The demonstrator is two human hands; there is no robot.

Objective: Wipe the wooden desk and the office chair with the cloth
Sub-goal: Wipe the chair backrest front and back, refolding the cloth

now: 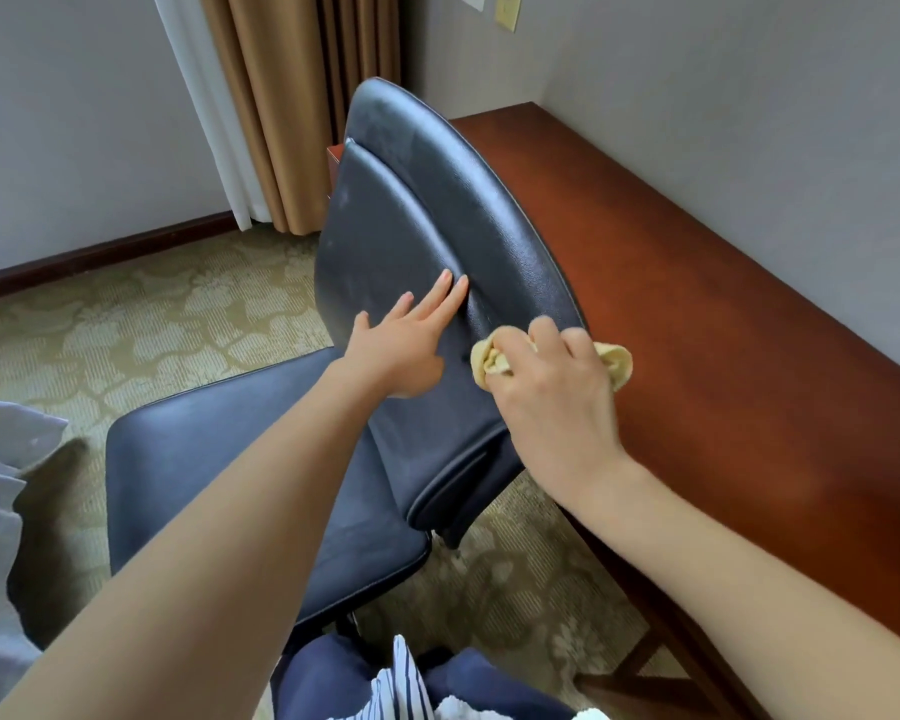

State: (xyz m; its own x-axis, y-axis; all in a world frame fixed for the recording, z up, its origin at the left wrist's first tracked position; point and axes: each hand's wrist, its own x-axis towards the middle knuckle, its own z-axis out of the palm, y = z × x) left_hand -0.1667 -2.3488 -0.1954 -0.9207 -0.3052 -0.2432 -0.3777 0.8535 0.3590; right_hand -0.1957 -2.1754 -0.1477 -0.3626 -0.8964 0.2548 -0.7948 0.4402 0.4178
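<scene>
While the left hand (pixel 404 350) lay flat with straight fingers on the black office chair (pixel 427 283), steadying its backrest, the right hand (pixel 552 376) gripped a bunched yellow cloth (pixel 617 362) against the backrest's edge beside the wooden desk (pixel 697 283). Wiping the chair seemed underway; the seat probably needed wiping next. The chair's base was hidden.

Left forearm (pixel 240 511) bare, runs from lower left corner up to frame centre. Left hand (pixel 406 350) at centre, palm down, fingers straight, slightly spread, pointing upper right. Right forearm (pixel 749 563) bare, enters from lower right edge. Right hand (pixel 557 392) just right of centre, back up, fingers curled, gripping cloth (pixel 618 362).
</scene>
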